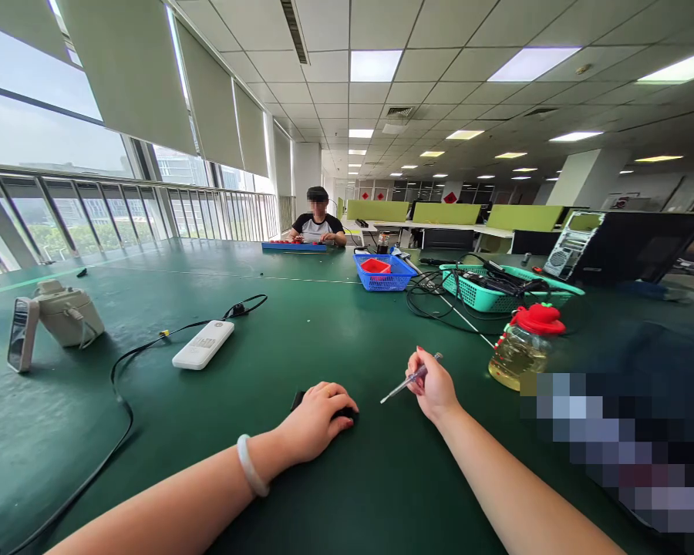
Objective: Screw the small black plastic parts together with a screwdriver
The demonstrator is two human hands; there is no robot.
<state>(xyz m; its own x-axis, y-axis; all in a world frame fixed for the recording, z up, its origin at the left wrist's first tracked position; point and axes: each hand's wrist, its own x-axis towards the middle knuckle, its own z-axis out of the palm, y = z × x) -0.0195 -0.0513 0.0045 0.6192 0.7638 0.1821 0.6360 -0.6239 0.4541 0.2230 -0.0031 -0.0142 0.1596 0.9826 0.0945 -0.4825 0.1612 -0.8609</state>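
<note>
My left hand (319, 420) rests palm down on the green table, its fingers curved over a black object (347, 414) that looks like a computer mouse. Most of that object is hidden under the hand. To the right, my right hand (433, 383) grips a small screwdriver (409, 379) by its clear, purplish handle. Its thin metal shaft points left and down, the tip just above or on the table; I cannot tell which. A gap of bare table separates the screwdriver tip from my left hand.
A white power bank-like device (203, 345) with a black cable (128, 385) lies left. Further left stand a small fan-like device (23, 335) and a beige bottle (69, 314). Ahead are a blue basket (385, 281), a green basket (480, 297), a red-lidded jar (523, 351) and a seated person (318, 223).
</note>
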